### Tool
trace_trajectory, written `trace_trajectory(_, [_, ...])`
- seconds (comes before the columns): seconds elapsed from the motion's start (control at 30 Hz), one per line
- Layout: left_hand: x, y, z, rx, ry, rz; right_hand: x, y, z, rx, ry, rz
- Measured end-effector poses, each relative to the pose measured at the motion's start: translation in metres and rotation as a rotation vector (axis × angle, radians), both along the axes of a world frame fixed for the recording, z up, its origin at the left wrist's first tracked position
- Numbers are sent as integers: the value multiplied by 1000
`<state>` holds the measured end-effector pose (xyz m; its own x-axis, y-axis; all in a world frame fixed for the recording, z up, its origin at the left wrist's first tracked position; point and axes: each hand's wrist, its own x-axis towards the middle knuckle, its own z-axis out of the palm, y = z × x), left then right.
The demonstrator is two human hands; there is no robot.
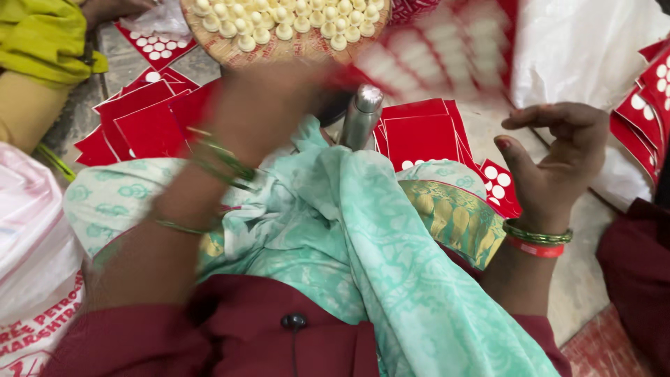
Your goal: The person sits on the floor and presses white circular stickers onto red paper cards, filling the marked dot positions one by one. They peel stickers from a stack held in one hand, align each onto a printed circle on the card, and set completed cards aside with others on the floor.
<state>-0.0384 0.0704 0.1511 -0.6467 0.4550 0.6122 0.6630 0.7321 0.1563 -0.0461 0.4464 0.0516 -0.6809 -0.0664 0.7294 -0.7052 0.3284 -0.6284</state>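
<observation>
My left hand (262,105) was a blur just below the woven tray (279,50) of pale round pieces (283,31), so I couldn't tell whether it pinched anything. My right hand (558,160) hung empty well right of the tray, fingers loosely curled, palm in, kept free. Red cards (143,126) lay fanned on the floor under the tray, close to reach.

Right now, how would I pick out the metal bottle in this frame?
Start at the round woven tray of small cream cones at the top edge. Just below it, above the pale green cloth on the lap, stands the metal bottle. It is the only shiny silver cylinder among flat red cards.
</observation>
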Motion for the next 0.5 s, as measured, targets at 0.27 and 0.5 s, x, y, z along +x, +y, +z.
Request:
trace_trajectory(0.27, [41, -172, -9, -416, -416, 760, -25, 7, -47, -290, -185, 128])
trace_trajectory(0.5, [56, -215, -54, -519, -775, 1019, -42, 12, -91, -314, -351, 70])
